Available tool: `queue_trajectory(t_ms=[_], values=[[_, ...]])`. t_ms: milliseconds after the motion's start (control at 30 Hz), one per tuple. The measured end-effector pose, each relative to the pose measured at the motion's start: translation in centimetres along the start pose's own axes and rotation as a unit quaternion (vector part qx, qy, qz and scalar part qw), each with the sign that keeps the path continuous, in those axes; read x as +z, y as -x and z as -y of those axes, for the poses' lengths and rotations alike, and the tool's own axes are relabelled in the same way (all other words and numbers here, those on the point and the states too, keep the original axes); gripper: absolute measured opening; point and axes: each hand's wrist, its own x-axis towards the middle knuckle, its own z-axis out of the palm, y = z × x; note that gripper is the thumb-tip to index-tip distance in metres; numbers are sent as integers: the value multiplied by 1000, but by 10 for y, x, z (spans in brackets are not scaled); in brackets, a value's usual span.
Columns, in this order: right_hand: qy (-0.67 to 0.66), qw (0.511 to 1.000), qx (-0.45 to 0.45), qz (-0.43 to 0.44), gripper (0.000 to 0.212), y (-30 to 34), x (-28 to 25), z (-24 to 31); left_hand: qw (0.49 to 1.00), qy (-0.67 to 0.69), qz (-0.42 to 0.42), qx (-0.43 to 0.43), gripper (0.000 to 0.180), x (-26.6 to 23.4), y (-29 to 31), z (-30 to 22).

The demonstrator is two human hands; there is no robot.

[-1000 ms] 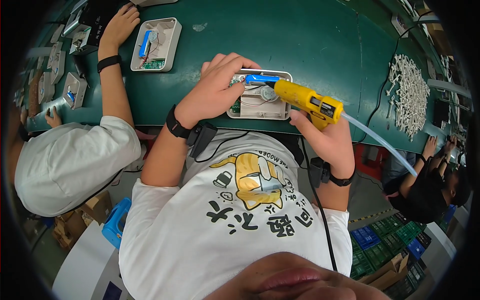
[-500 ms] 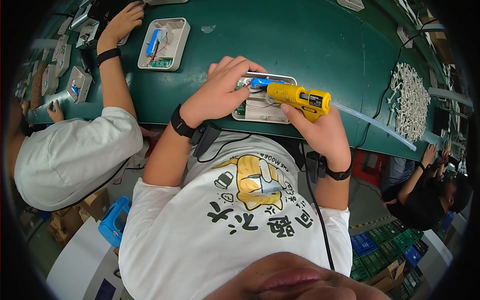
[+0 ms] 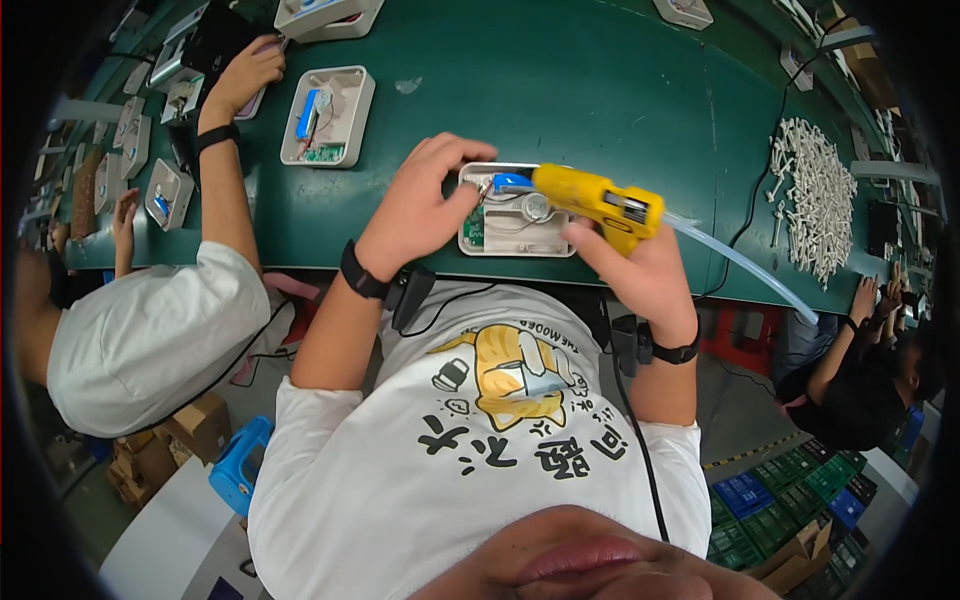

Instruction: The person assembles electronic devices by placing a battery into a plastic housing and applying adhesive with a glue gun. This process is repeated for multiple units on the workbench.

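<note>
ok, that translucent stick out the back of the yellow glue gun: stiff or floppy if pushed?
Probably bendy rather than limp: the stick reaches well beyond the yellow glue gun in a gentle curve, some of it perhaps fisheye. Likely light, being slim. Pushing its far end may swing the gun too, since the other end meets the gun's rear.

Glue gun (image 3: 597, 201) hides pt. of blue cyl. (image 3: 512, 182) & R hand (image 3: 648, 275).

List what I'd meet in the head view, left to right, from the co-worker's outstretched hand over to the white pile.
Co-worker's hand → untouched open white casing → the person's left hand → yellow glue gun → white casing at the top edge → pile of small white parts.
</note>
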Motion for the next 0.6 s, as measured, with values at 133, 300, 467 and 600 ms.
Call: queue_trajectory(t_ms=[133,300,467,600], values=[[-107,988,89,-73,25,17,-33,-26,992,55,12,-112,33,-18,-3,-5],[-216,962,-11,-164,26,30,-45,-94,944,180,-65,-267,29,-31,-24,15],[-255,947,-63,-182,20,30,-43,-107,947,193,-190,-175,36,-8,-45,45],[-260,947,-78,-175,24,31,-43,-111,964,159,-211,34,51,-1,-52,41]])
